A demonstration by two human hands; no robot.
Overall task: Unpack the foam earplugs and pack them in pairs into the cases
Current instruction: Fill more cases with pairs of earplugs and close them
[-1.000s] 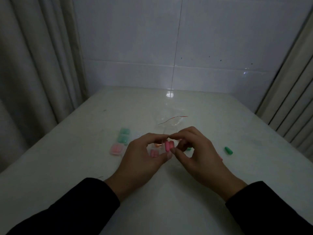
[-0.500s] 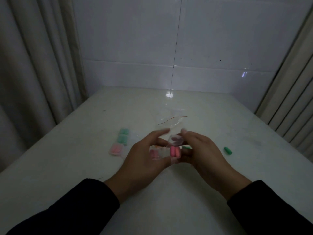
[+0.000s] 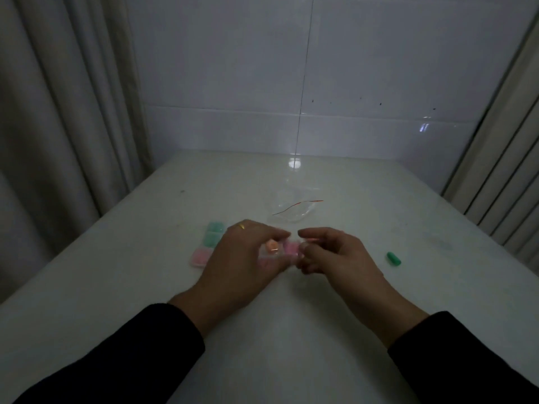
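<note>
We see both hands meeting over the middle of the white table. The left hand has its fingers curled down over the clear cases, thumb side toward the right hand; the thumb and forefinger seem to pinch the case strip, though blur keeps us from being sure. There is a gold ring on one left finger. The right hand has its fingertips bunched together at the right end of the same cases, touching them; what exactly they pinch, we cannot tell.

Inside the held cases: an orange pair on the left and a pink pair just beside it, next to the right fingertips.

A second strip of cases lies on the table, left of the left hand and partly hidden by it: mint-green earplugs in the far compartments, pale pink ones in the near one.

One loose green earplug lies on the table, well apart to the right of the right hand.

The clear plastic bag with a red seal line sits behind the hands, flat on the table.

Black sleeves cover both forearms.
</note>
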